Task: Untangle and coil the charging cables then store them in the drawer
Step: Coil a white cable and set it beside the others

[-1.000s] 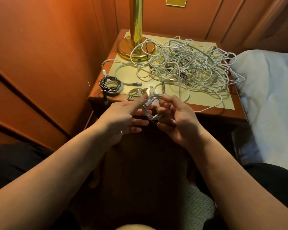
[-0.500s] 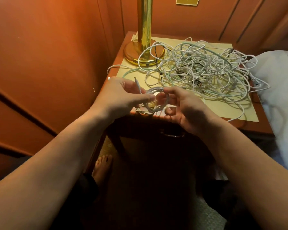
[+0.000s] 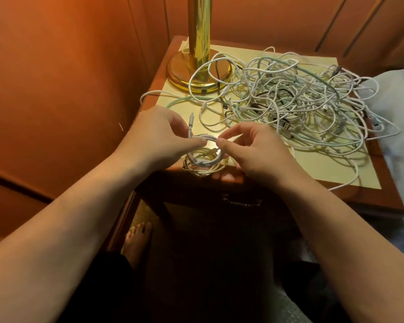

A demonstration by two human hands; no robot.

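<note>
A bedroom: wooden nightstand [image 3: 261, 183], brass lamp [image 3: 198, 54], bed pillow [image 3: 397, 94].

No readable text anywhere.

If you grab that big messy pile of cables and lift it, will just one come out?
Probably not. The cable pile is thin, floppy loops crossing through each other, so lifting one would likely drag others along. It looks light, so it may slide on the yellow mat and snag the lamp base, which one loop overlaps.

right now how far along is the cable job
Early. One cream coil lies finished at the nightstand's front edge. The left hand and right hand pinch a white coil above it. The big tangle remains, and the drawer is shut.
</note>
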